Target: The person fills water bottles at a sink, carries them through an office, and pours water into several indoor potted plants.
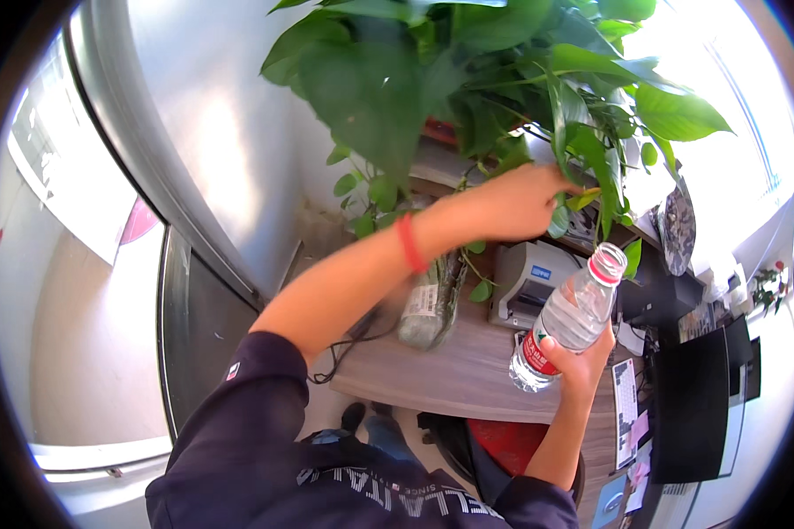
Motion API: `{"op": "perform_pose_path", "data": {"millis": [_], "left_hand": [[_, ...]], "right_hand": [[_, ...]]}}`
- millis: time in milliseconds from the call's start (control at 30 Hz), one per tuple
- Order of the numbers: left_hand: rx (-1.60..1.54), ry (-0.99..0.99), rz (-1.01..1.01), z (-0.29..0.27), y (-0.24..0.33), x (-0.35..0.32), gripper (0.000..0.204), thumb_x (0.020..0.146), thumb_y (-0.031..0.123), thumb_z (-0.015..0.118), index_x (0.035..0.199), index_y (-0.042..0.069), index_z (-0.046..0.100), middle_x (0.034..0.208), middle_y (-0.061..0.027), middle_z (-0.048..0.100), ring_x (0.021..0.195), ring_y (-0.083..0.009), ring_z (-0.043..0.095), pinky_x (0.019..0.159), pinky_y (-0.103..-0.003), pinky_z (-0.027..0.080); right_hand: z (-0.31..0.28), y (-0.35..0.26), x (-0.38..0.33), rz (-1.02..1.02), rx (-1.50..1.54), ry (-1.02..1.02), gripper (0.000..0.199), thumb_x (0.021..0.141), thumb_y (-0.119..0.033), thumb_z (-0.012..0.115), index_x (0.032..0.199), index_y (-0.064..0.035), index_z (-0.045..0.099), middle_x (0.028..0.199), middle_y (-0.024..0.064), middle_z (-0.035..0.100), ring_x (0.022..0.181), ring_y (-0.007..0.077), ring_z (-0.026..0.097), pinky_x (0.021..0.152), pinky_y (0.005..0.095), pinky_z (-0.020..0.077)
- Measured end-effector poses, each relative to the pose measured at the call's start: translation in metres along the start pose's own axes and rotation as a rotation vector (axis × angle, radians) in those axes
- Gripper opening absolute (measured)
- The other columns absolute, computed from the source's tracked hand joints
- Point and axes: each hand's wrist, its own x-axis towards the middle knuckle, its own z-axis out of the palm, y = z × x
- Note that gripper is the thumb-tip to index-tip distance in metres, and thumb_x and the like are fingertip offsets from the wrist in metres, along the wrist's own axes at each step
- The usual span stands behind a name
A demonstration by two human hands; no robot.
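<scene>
My right hand (582, 357) is wrapped round the lower part of a clear plastic water bottle (578, 309). The bottle tilts to the right, has a red label and no cap on its mouth, and looks to hold clear water. A large leafy green potted plant (468, 62) spreads above the desk, its trailing stems hanging down. Stretched across into these leaves, my left hand (525, 203) is closed, with its fingertips at a yellow-green leaf (584, 198). The leaf partly hides where the fingertips meet. The plant's pot is mostly covered by foliage.
Below the plant, a grey label printer (534, 280) stands on the wooden desk (397, 375), beside a clear wrapped vessel with stems (428, 313). A monitor (692, 401) and white keyboard (625, 414) are at right. A red-seated chair (507, 441) is tucked at the desk's near edge.
</scene>
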Motion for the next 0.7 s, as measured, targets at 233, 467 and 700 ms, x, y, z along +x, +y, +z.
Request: {"op": "perform_pose_path", "data": {"millis": [233, 467, 700], "left_hand": [[0.058, 0.172, 0.008, -0.014, -0.040, 0.126, 0.072, 0.069, -0.005, 0.043, 0.136, -0.009, 0.017, 0.140, -0.0308, 0.020, 0.132, -0.0381, 0.022, 0.106, -0.033, 0.025], [-0.315, 0.481, -0.366, -0.092, -0.017, 0.125, 0.084, 0.071, -0.001, 0.050, 0.142, 0.005, 0.006, 0.144, -0.0226, 0.017, 0.134, -0.0332, 0.018, 0.108, -0.042, 0.016], [-0.421, 0.624, -0.422, -0.126, -0.029, 0.098, 0.090, 0.077, 0.003, 0.052, 0.143, 0.014, -0.008, 0.149, -0.0178, 0.001, 0.137, -0.0319, 0.010, 0.107, -0.053, -0.002]], "right_hand": [[-0.006, -0.002, 0.051, 0.005, 0.129, -0.133, 0.061, 0.055, -0.012, 0.080, 0.108, 0.0005, 0.051, 0.095, 0.0074, 0.061, 0.086, 0.0126, 0.058, 0.081, 0.0284, 0.0466], [-0.009, -0.011, 0.137, -0.025, 0.226, -0.304, 0.063, 0.058, -0.013, 0.079, 0.112, 0.0017, 0.050, 0.094, 0.0097, 0.062, 0.085, 0.0138, 0.060, 0.077, 0.0289, 0.0477], [0.017, -0.029, 0.251, -0.064, -0.080, -0.391, 0.063, 0.058, -0.023, 0.079, 0.107, 0.0054, 0.051, 0.087, 0.0133, 0.063, 0.076, 0.0178, 0.061, 0.070, 0.0295, 0.0480]]}}
